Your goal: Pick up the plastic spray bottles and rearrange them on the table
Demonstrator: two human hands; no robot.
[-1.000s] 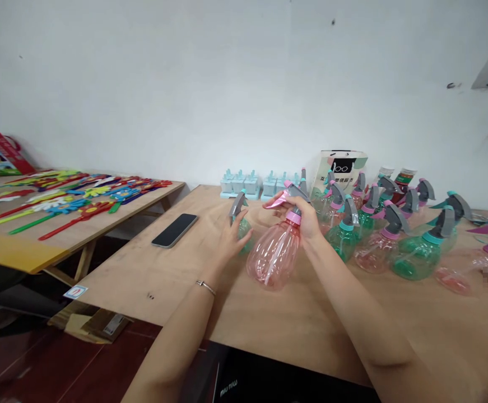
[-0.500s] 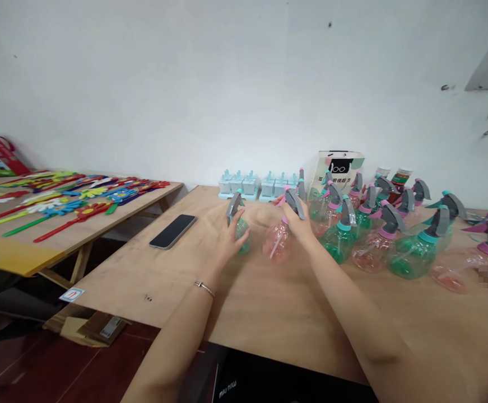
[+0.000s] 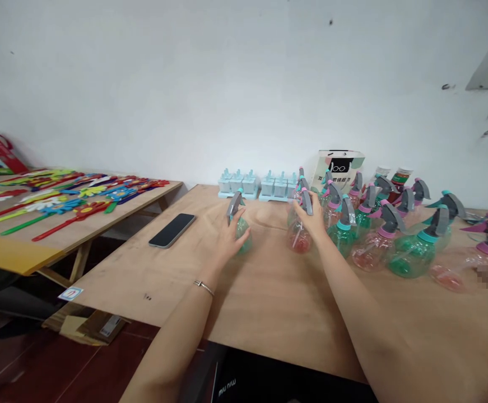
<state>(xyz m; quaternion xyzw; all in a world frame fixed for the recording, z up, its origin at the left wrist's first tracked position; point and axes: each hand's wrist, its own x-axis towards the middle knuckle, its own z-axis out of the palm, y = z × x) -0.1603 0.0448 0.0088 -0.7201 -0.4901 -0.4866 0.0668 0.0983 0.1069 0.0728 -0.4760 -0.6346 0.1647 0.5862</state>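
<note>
My left hand (image 3: 229,236) is closed around the neck of a clear green spray bottle (image 3: 244,242) with a grey trigger head, upright on the table. To its right, my right hand (image 3: 314,217) grips a clear pink spray bottle (image 3: 300,239) near its grey and pink head. This bottle stands beside the front of a group of similar bottles, among them a green spray bottle (image 3: 341,239) and a pink spray bottle (image 3: 370,252). Part of each held bottle is hidden behind my fingers.
A phone (image 3: 172,230) lies at the left of the wooden table (image 3: 260,302). Pale blue ice-pop moulds (image 3: 237,184) and a printed paper bag (image 3: 339,162) stand along the wall. Colourful hand-shaped and flower-shaped sticks (image 3: 86,210) cover the neighbouring table. A cardboard box (image 3: 94,327) sits below.
My right hand has moved the pink spray bottle to the right and slightly back, close to the other bottles. My left hand and the green spray bottle have stayed in place.
</note>
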